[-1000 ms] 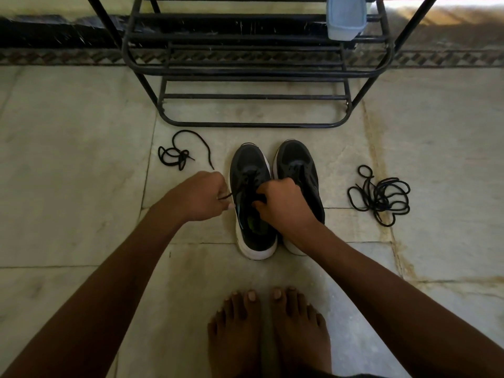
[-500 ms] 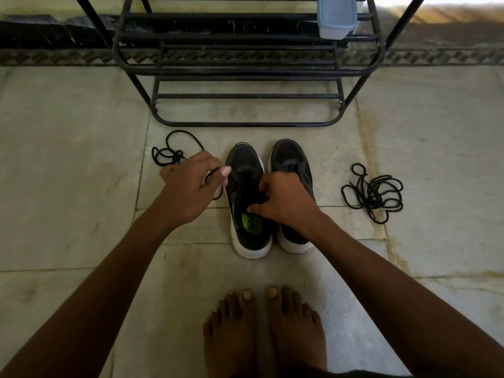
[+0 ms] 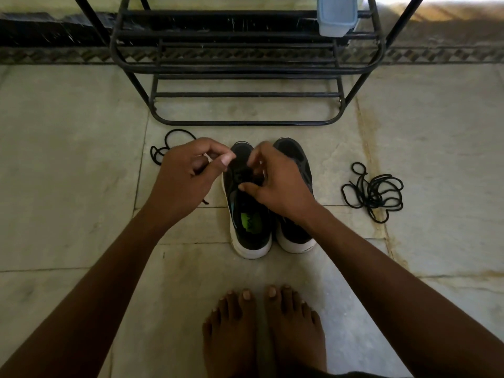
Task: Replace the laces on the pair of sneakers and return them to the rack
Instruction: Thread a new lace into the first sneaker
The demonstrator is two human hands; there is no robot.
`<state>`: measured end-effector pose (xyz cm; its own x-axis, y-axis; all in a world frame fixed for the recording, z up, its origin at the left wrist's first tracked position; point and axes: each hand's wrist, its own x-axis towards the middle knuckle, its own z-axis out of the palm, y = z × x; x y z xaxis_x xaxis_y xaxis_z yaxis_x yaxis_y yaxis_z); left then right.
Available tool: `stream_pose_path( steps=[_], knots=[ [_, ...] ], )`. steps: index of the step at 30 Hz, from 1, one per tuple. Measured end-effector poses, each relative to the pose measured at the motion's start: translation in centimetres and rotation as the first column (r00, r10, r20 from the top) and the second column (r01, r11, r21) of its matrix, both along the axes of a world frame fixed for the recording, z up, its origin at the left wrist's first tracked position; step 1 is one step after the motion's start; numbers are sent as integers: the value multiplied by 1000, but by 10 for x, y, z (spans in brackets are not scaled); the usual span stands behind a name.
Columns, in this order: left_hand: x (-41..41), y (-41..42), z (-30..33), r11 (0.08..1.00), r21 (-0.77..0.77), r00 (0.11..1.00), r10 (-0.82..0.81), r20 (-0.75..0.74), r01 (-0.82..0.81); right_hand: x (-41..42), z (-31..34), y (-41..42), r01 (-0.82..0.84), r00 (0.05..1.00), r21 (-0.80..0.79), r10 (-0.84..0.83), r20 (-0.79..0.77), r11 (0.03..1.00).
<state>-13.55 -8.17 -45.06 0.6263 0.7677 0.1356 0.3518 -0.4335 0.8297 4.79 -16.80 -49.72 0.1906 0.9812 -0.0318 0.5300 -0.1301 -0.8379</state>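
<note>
Black lace (image 3: 203,201) is running through the left hand (image 3: 188,173), its grip pinching the cord, while the right hand (image 3: 275,184) is pinching at the left sneaker's (image 3: 249,225) eyelets on the floor. Pulling too hard could be yanking the end out or dragging the shoe off line.

Sneakers (image 3: 272,214) before rack (image 3: 245,77) (laces (image 3: 373,192) right, lace (image 3: 169,145) left)

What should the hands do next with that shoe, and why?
Probably draw the lace further through the left shoe. The left hand pinches the lace beside it, the right hand works at the eyelets, and the lacing looks unfinished.
</note>
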Motion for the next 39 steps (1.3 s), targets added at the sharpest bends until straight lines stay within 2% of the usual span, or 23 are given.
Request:
stream_pose_path(
  steps=[2,4,5,7,11,16,21,23,27,29,34,37,39],
  knots=[
    [2,1,4,1000,8,1000,2,23,-2,2,10,7,-80,961,77,97,-257,994],
    [4,2,6,1000,-7,998,14,60,-14,5,19,14,-133,857,83,157,-491,988],
    [4,3,6,999,-34,996,29,85,-26,7,23,16,-146,813,69,159,-560,987],
    [1,8,0,995,-66,993,78,89,-72,11,31,19,-139,779,43,136,-612,989],
    [-14,16,-25,983,-87,987,158,-23,-160,17,33,21,-52,779,42,67,-624,998],
    [-29,16,-50,985,-89,969,127,-211,-148,20,23,20,66,871,104,-6,-491,992],
    [-36,10,-55,994,-44,901,71,-428,-100,20,17,22,145,919,170,-70,-387,975],
    [-38,8,-59,995,-37,888,68,-454,-96,21,15,22,151,947,182,-89,-310,972],
    [-31,4,-59,983,-48,939,155,-308,-178,21,14,16,195,977,88,-185,-110,977],
    [-22,3,-54,966,-122,956,201,-212,-230,20,12,12,168,986,0,-168,-10,986],
    [0,-8,-39,919,-296,965,262,-32,-259,13,3,7,-32,982,-256,78,172,966],
    [8,-10,-37,892,-392,968,250,17,-224,3,-5,5,-106,941,-309,196,276,945],
    [11,-11,-37,856,-476,967,250,44,-199,-2,-11,5,-109,919,-299,211,332,948]
  ],
)
